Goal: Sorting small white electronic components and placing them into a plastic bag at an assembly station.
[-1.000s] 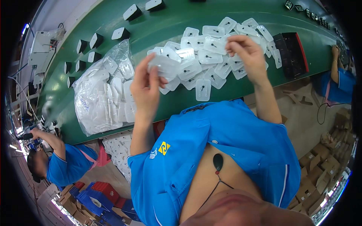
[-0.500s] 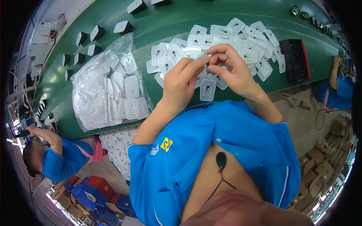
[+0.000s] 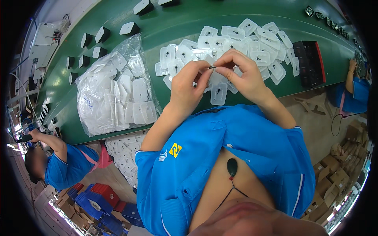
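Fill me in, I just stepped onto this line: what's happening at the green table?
A person in a blue shirt pinches one tiny dark part between left hand and right hand, above a loose pile of clear plastic blister trays on the green table. A clear bag of more trays lies to the left, small black blocks beyond it.

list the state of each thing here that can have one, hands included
left hand: raised over the table, fingertips pinching a small dark part
right hand: raised, fingertips pinched on the same small dark part
clear plastic bag: lying on the green table, full of white trays
loose white trays: spread in an overlapping heap
black blocks: standing apart in rows
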`<act>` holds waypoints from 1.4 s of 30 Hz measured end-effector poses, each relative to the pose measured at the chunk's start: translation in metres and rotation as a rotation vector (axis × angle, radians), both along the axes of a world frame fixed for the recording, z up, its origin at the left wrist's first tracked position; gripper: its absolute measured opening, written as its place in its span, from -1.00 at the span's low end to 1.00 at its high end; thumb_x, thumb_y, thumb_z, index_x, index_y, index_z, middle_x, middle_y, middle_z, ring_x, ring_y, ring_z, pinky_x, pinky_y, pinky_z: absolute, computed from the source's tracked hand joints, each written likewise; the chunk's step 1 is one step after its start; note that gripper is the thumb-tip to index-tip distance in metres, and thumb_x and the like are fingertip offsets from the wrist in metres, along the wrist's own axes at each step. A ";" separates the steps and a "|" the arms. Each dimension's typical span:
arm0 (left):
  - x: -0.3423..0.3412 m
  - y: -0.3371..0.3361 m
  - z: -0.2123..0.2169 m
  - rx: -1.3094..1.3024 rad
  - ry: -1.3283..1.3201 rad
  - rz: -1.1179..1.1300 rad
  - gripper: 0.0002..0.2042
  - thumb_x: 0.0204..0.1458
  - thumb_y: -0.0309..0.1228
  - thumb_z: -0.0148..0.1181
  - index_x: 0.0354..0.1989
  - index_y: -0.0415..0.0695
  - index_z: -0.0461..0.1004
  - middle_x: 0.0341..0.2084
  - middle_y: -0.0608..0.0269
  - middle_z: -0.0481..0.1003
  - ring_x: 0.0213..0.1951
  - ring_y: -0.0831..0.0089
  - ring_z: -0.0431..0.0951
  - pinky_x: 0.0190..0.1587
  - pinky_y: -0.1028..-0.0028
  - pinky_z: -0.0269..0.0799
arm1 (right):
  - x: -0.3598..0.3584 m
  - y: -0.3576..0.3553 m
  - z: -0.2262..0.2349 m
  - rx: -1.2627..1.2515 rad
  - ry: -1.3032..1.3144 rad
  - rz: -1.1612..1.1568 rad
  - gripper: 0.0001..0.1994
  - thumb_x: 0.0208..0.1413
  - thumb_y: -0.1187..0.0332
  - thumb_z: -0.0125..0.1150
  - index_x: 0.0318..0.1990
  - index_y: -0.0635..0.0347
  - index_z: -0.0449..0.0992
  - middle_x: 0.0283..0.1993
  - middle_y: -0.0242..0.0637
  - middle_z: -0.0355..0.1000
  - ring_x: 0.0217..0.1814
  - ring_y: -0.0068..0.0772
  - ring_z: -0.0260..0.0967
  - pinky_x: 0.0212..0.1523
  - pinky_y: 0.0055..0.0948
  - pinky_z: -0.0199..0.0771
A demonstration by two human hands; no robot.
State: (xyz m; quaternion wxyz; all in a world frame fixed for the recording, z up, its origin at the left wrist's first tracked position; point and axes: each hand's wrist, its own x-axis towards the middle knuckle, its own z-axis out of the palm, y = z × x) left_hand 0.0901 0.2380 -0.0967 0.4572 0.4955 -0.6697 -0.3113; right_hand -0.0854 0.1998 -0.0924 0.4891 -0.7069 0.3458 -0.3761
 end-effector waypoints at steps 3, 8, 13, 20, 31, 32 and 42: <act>-0.001 0.003 0.001 0.140 0.099 -0.027 -0.88 0.05 -0.66 0.05 -0.23 -0.27 0.41 -0.47 0.20 0.45 -0.57 0.52 0.48 -0.55 0.67 0.37 | 0.004 0.001 0.001 -0.270 0.144 -0.107 -0.94 0.06 0.53 0.13 -0.30 0.25 0.47 -0.32 -0.33 0.34 -0.36 -0.50 0.23 -0.34 -0.63 0.26; -0.005 0.007 0.004 0.226 0.301 -0.017 -0.82 0.05 -0.66 0.03 -0.16 -0.24 0.36 -0.48 0.19 0.43 -0.49 0.46 0.53 -0.43 0.65 0.43 | 0.007 -0.003 -0.003 -0.495 0.131 -0.146 -0.95 0.02 0.53 0.17 -0.34 0.26 0.47 -0.34 -0.32 0.33 -0.39 -0.51 0.20 -0.38 -0.61 0.24; -0.010 0.006 0.002 0.189 0.457 0.073 -0.74 0.07 -0.67 -0.02 -0.04 -0.27 0.25 -0.43 0.11 0.44 -0.40 0.38 0.58 -0.34 0.58 0.52 | 0.009 0.000 0.000 -0.386 0.108 -0.198 -0.95 -0.02 0.51 0.18 -0.42 0.22 0.43 -0.44 -0.34 0.29 -0.44 -0.46 0.17 -0.46 -0.54 0.19; -0.012 0.009 -0.007 0.142 0.410 0.035 -0.73 0.08 -0.67 -0.02 -0.04 -0.30 0.20 -0.38 0.07 0.46 -0.36 0.35 0.58 -0.28 0.53 0.54 | 0.013 0.005 -0.004 -0.355 0.136 -0.250 -0.92 -0.04 0.48 0.20 -0.47 0.20 0.41 -0.49 -0.38 0.28 -0.50 -0.50 0.16 -0.52 -0.57 0.17; -0.006 0.013 -0.007 0.150 0.225 0.067 -0.79 0.08 -0.61 0.04 -0.13 -0.30 0.22 -0.37 0.06 0.47 -0.35 0.37 0.59 -0.30 0.57 0.52 | 0.015 0.018 -0.012 -0.156 0.131 -0.228 -0.93 0.00 0.50 0.21 -0.40 0.23 0.44 -0.42 -0.37 0.29 -0.52 -0.58 0.11 -0.49 -0.68 0.17; -0.006 0.014 -0.005 0.163 0.255 0.072 -0.80 0.08 -0.61 0.05 -0.14 -0.30 0.22 -0.37 0.06 0.47 -0.35 0.37 0.59 -0.30 0.58 0.52 | 0.014 0.018 -0.013 -0.180 0.126 -0.214 -0.93 0.00 0.49 0.22 -0.39 0.22 0.43 -0.42 -0.37 0.29 -0.51 -0.58 0.12 -0.48 -0.68 0.17; -0.015 0.022 0.001 0.254 0.570 0.031 -0.82 0.08 -0.61 0.06 -0.17 -0.28 0.24 -0.42 0.07 0.48 -0.39 0.38 0.59 -0.32 0.60 0.52 | 0.005 0.017 -0.006 -0.298 0.068 -0.266 -0.84 -0.06 0.40 0.25 -0.38 0.19 0.38 -0.40 -0.34 0.32 -0.43 -0.45 0.21 -0.39 -0.53 0.24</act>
